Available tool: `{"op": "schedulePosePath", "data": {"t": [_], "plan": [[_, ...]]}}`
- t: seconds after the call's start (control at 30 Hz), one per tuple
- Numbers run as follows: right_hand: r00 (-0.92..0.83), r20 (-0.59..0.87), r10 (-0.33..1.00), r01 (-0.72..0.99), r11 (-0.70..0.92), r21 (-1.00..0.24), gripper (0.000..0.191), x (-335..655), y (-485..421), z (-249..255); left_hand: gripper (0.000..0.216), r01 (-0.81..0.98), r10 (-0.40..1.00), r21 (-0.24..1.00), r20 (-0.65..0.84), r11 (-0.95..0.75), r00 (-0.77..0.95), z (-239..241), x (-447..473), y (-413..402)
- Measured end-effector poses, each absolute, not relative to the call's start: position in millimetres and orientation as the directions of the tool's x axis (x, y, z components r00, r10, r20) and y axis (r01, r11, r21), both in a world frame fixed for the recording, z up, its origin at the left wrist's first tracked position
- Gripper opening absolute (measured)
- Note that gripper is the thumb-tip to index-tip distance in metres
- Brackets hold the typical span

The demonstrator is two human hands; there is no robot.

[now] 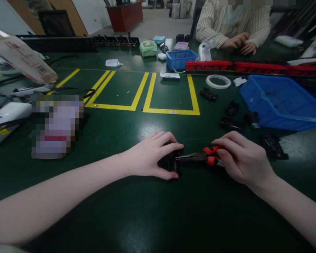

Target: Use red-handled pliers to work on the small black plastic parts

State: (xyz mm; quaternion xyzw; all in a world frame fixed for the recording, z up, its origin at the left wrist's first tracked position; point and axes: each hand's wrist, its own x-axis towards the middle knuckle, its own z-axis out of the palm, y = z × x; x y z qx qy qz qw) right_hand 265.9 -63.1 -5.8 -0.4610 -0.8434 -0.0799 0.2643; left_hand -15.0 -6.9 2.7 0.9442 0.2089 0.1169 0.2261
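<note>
My left hand [150,154] presses a small black plastic part [171,162] down on the dark green table [152,211], fingers curled over its top. My right hand [242,158] grips red-handled needle-nose pliers [200,157]. The pliers' metal jaws point left and touch the black part's right side. Most of the part is hidden under my left fingers.
Several loose black parts [230,123] lie to the right beside a large blue bin [281,102]. Yellow tape boxes [171,111], a tape roll [218,81], a small blue bin [181,59] and red rails [252,66] sit farther back. Another person's hands [239,43] work across the table.
</note>
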Motion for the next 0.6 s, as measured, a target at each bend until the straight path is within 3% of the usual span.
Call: {"op": "schedulePosePath", "data": {"t": [0.37,0.6], "plan": [[-0.496,0.511,0.702,0.798,0.601,-0.051,0.022,276,-58,-6,0.058,0.319,0.429,0.493,0.126,-0.809,0.895,4,-14,-7],[-0.559,0.499,0.662,0.776,0.629,0.035,0.029,279,-60,-11,0.069,0.352,0.442,0.393,0.164,-0.849,0.882,1,-14,-7]]}}
